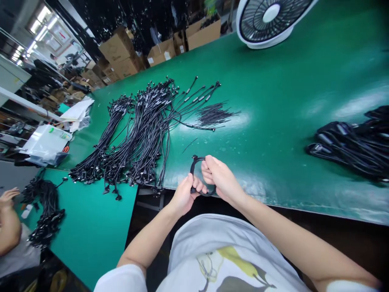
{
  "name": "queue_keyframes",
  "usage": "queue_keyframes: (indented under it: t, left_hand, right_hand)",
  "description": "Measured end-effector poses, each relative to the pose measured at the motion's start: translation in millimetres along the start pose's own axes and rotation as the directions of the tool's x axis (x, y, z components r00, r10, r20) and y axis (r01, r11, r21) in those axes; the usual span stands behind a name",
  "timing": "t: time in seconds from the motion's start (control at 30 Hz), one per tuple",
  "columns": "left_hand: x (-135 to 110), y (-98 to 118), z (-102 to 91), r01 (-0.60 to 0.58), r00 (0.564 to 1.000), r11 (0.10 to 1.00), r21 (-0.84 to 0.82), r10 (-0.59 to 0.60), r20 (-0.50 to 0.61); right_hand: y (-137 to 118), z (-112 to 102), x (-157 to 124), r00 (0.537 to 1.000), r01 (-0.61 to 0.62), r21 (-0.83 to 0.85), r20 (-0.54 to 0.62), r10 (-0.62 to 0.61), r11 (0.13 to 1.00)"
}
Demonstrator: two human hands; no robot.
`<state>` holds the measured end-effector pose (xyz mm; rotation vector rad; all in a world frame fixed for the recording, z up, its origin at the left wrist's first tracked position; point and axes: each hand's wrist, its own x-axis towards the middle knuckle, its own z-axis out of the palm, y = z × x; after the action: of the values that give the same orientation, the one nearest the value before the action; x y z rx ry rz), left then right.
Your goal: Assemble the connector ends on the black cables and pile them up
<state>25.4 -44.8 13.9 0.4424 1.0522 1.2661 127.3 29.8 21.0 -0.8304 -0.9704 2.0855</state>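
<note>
A black cable (194,162), bent into a loop, is held between both hands over the front edge of the green table. My left hand (186,192) is closed around the loop's left side, near its lower end. My right hand (217,174) grips the right side of the loop, fingers curled inward. One small connector end sticks up at the loop's top left. A single thin black tie (190,145) lies just beyond the hands. Farther off is a spread pile of such thin ties (214,114).
Large bundles of black cables (148,134) cover the table's left part. Coiled cables (352,146) lie at the right. A white fan (270,20) stands at the back edge, cardboard boxes (120,50) behind. At far left are a co-worker's arm (9,223) and another cable bundle (47,211).
</note>
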Motion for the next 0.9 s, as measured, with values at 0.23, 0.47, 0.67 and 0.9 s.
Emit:
queue_keyframes:
  t: [0.23,0.47,0.67,0.9]
  left_hand:
    - [-8,-9,-3.4,0.13,0.992,0.991,0.042,-0.129,-0.007]
    - [-7,-17,-12.0,0.25,0.968,0.955,0.157,-0.24,-0.077]
    - [-8,-11,0.9,0.123,0.979,0.954,0.273,-0.162,0.125]
    - [-9,-4,-0.4,0.339,0.912,0.925,0.172,-0.368,0.183]
  right_hand:
    - [20,4,-10,0.964,0.253,-0.259,-0.018,-0.266,0.932]
    - [12,1,-9,0.988,0.08,-0.308,0.147,-0.035,0.948]
    - [-7,2,-4,0.989,-0.135,0.024,0.068,0.133,0.991]
    - [11,-6,2,0.988,0.002,0.206,0.153,-0.034,0.979]
